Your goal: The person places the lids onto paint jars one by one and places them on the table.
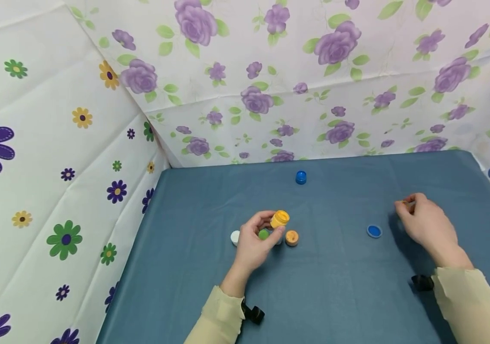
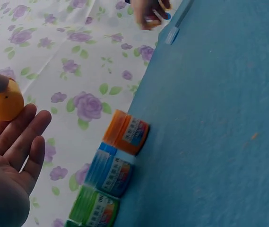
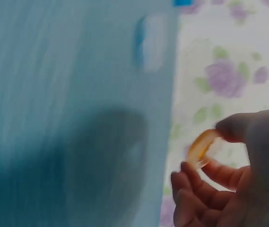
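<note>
My left hand (image 1: 253, 246) holds a small yellow paint jar (image 1: 280, 219) between thumb and fingers, raised over a row of jars. The jar looks uncapped, yellow at its mouth; in the left wrist view its base (image 2: 9, 107) shows. My right hand (image 1: 430, 227), off to the right above the table, pinches a yellow-rimmed jar lid (image 3: 203, 145) between thumb and fingertips. Below the left hand stand an orange jar (image 1: 292, 238), a green jar (image 1: 264, 234) and a white-topped one (image 1: 235, 237). A blue jar (image 2: 109, 172) between orange and green is mostly hidden in the head view.
A blue lid (image 1: 374, 231) lies inside-up on the blue-grey table (image 1: 335, 286), left of the right hand. Near the far edge stands another blue jar (image 1: 301, 177). Flowered cloth (image 1: 228, 67) rises behind the table and along its left side.
</note>
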Motion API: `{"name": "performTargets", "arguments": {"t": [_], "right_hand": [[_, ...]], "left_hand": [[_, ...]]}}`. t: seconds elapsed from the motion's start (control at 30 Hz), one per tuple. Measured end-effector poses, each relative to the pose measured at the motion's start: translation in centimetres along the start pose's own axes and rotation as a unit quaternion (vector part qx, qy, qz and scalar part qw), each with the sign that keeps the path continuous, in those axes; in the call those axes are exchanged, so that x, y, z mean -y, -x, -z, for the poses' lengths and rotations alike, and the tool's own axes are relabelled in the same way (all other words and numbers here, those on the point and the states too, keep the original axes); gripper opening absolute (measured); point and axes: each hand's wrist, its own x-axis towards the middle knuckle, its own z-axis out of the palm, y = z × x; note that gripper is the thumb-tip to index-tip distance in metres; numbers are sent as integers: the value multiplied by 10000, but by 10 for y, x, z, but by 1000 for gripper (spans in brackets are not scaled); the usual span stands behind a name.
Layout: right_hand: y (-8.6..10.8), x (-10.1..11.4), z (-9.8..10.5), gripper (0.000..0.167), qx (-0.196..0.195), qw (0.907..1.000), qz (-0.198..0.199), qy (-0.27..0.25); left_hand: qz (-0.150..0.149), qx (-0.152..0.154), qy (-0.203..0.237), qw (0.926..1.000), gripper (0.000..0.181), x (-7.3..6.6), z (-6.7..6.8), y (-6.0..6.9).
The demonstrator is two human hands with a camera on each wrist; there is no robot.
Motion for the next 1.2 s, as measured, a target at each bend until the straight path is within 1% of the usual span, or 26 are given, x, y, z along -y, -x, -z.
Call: {"name": "performTargets", "arguments": {"t": [0.1, 0.2, 0.27, 0.33, 0.43, 0.5, 0.57, 0.63, 0.7, 0.77, 0.83, 0.93, 1.07, 1.2], "right_hand": [[8, 23, -2, 69, 51, 9975, 218, -665], [17, 50, -5, 66, 203, 9891, 535, -1353], [25, 66, -8, 61, 295, 9801, 720, -1825], [34, 80, -11, 54, 352, 9689, 833, -2301], [47, 102, -17, 41, 401, 9502, 988, -2929], [54, 114, -21, 36, 445, 9385, 1127, -3233], [59, 125, -24, 34, 522, 9329, 1241, -3341], [62, 134, -26, 38, 723, 9320, 1308, -3303], [63, 140, -28, 43, 963, 9357, 1337, -3119], [63, 144, -31, 47, 1257, 9389, 1311, -2924], [63, 146, -35, 49, 1506, 9391, 1294, -2805], [63, 147, -40, 52, 1643, 9401, 1221, -2726], [62, 147, -44, 57, 1522, 9446, 1163, -2665], [61, 149, -45, 52, 1358, 9483, 1137, -2633]], "left_hand": [[-6, 86, 172, 9998, 31, 1, -3, 3], [-61, 236, 462, 9986, 32, 2, -6, 5], [-81, 348, 653, 9972, 33, 2, -9, 6], [-69, 436, 808, 9957, 33, 3, -11, 8], [41, 475, 986, 9940, 32, 3, -12, 11], [115, 549, 1183, 9914, 33, 3, -13, 11], [189, 672, 1461, 9868, 35, 2, -14, 11], [271, 806, 1761, 9807, 38, 1, -15, 11], [369, 929, 1995, 9748, 41, 1, -16, 10], [468, 1017, 2083, 9717, 42, 1, -18, 10], [565, 1068, 1983, 9727, 41, 2, -20, 10], [664, 1138, 1750, 9757, 39, 2, -23, 10], [714, 1147, 1562, 9784, 38, 0, -25, 10], [724, 1145, 1482, 9796, 36, -2, -25, 8]]}}
